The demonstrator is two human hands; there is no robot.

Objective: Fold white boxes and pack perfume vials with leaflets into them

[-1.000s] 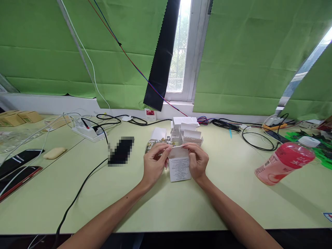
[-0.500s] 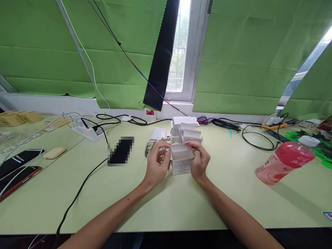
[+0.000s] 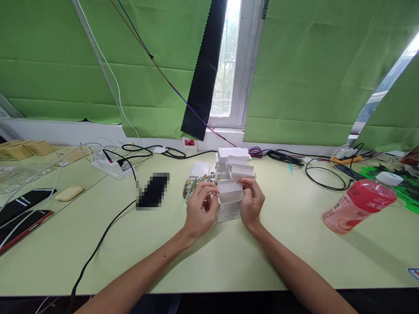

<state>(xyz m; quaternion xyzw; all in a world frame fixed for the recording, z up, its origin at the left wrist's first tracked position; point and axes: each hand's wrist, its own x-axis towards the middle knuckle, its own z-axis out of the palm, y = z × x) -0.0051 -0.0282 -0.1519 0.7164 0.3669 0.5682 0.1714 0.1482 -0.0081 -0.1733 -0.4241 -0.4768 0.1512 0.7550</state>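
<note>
A small white cardboard box (image 3: 230, 210) with printed text on its front stands on the table, its top flap raised at the back. My right hand (image 3: 252, 200) grips the box's right side, thumb and fingers at the flap's edge. At the box's left edge is my left hand (image 3: 202, 209), fingers curled with the fingertips touching the side flap. Shiny metal parts (image 3: 190, 188) lie just behind and left of my left hand, partly hidden by it. Beyond the box, several white boxes (image 3: 234, 153) are stacked, some with flaps open.
A pink drink bottle (image 3: 358, 203) stands tilted in view at the right. To the left lie a pixelated dark device (image 3: 152, 190), a black cable (image 3: 108, 229), phones (image 3: 24, 231) and a power strip (image 3: 113, 169). Black cables (image 3: 284, 156) run along the wall.
My left hand has shifted slightly right and down, its fingers closing in on the box's left edge. The right hand stays nearly in place on the box.
</note>
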